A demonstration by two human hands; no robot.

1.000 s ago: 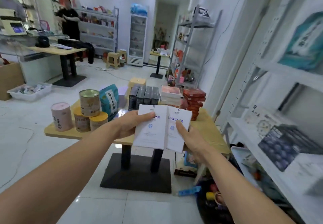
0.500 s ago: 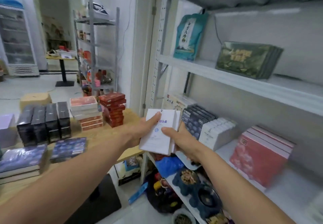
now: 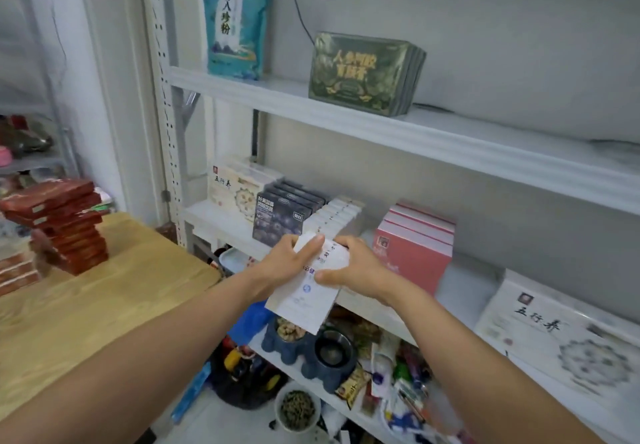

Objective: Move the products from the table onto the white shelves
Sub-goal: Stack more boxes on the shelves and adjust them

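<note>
Two white boxes [image 3: 304,298] with blue print are held together in front of the middle white shelf [image 3: 460,291]. My left hand [image 3: 287,263] grips them from the left, fingers across the front. My right hand [image 3: 356,267] grips them from the right, thumb on the front. The boxes hang tilted just below a row of like white boxes [image 3: 334,216] standing on that shelf. A stack of red boxes [image 3: 59,225] stands on the wooden table [image 3: 104,305] at the left.
On the middle shelf stand cream boxes [image 3: 235,189], dark blue boxes [image 3: 282,216], pink boxes [image 3: 415,246] and a flat cream box [image 3: 561,336]. The upper shelf [image 3: 381,125] holds a teal pouch [image 3: 237,21] and green boxes [image 3: 363,73]. Pet bowls [image 3: 308,346] and clutter fill the bottom shelf.
I have turned right from the table to the shelves. Both hands carried the white boxes up to the middle shelf's front, close to the row of white boxes.
</note>
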